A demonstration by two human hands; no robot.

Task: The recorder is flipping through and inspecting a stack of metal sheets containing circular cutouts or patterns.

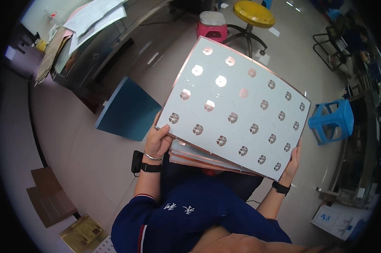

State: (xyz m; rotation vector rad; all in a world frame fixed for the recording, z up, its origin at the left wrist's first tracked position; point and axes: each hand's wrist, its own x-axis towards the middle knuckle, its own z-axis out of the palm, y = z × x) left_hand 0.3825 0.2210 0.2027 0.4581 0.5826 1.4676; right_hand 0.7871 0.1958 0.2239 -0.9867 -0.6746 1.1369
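A large white circuit board panel [237, 105] with copper edges and rows of round metallic patterns is held up tilted in front of me. My left hand [158, 139] grips its near left corner, thumb on the top face and fingers behind. My right hand [292, 163] holds the near right edge, its fingers along the side and partly hidden by the panel. Beneath it, a stack of similar copper-edged panels [190, 158] rests over my lap, mostly covered by the raised one.
Left of the panels stands a dark teal board [129, 110]. A blue stool [332, 121] is at the right; a pink stool [211, 31] and a yellow round stool [253, 14] stand ahead. Papers [93, 19] lie on a metal bench at far left. Flattened cardboard [51, 198] lies at lower left.
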